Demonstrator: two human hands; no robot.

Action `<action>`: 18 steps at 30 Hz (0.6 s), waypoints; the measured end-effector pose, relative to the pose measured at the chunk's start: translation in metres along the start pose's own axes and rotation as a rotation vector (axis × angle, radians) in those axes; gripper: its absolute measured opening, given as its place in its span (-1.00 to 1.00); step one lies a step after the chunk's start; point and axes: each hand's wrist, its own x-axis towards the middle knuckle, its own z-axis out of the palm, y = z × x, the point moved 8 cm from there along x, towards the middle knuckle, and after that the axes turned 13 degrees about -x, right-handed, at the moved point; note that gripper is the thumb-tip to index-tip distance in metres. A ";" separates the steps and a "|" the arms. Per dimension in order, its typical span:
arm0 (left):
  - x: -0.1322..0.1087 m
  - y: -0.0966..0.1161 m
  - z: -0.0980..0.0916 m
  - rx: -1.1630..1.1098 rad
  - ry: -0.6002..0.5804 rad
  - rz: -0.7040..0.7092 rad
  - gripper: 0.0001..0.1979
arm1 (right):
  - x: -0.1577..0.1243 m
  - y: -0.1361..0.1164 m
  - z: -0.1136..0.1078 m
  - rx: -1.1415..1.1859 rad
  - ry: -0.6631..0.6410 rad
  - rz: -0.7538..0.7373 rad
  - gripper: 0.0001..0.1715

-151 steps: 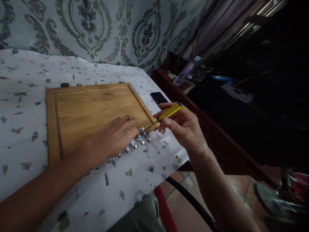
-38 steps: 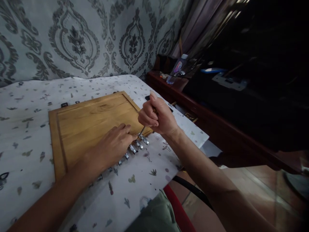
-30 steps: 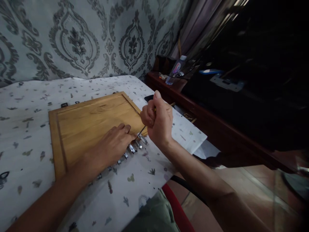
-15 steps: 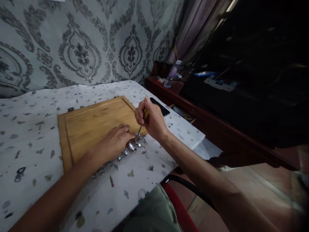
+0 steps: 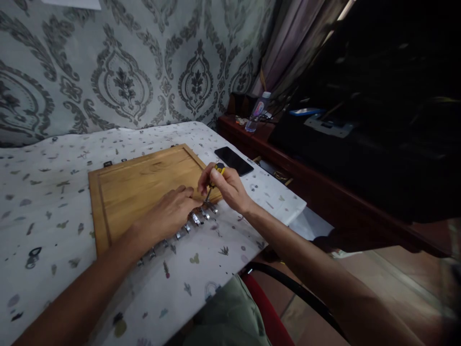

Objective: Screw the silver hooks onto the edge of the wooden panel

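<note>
A wooden panel [image 5: 151,173] with a raised border, like a cabinet door, lies flat on the table. Several shiny metal hinges [image 5: 195,219] line its near edge. My left hand [image 5: 175,206] rests over that edge with its fingers bent, the foremost one pressed against a hinge near the right corner; its grip is partly hidden. In my right hand [image 5: 230,188] is a screwdriver [image 5: 219,168] with a black and yellow handle. Its shaft slants down to the hinge beside my left fingertip. The fingers are around the lower handle, whose top shows above them.
A black phone [image 5: 234,161] lies past my right hand on the patterned tablecloth [image 5: 194,288]. To the right, a dark red wooden desk [image 5: 288,163] holds a plastic bottle [image 5: 258,111] and cables. Its drawer stands partly open with things inside. Patterned wallpaper is behind.
My right hand has turned and loosened around the screwdriver, exposing the handle's top and more of the phone. My left hand keeps its place at the hinge.
</note>
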 end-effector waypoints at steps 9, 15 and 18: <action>-0.002 -0.005 0.001 0.023 0.015 -0.020 -0.62 | 0.055 0.044 0.011 -0.164 -0.058 0.067 -0.41; -0.002 -0.008 0.004 -0.025 0.032 -0.028 -0.65 | 0.056 0.068 0.031 -0.316 -0.201 0.036 -0.55; -0.003 -0.007 0.003 0.031 0.035 -0.044 -0.67 | 0.039 0.069 0.013 -0.378 -0.156 0.045 -0.48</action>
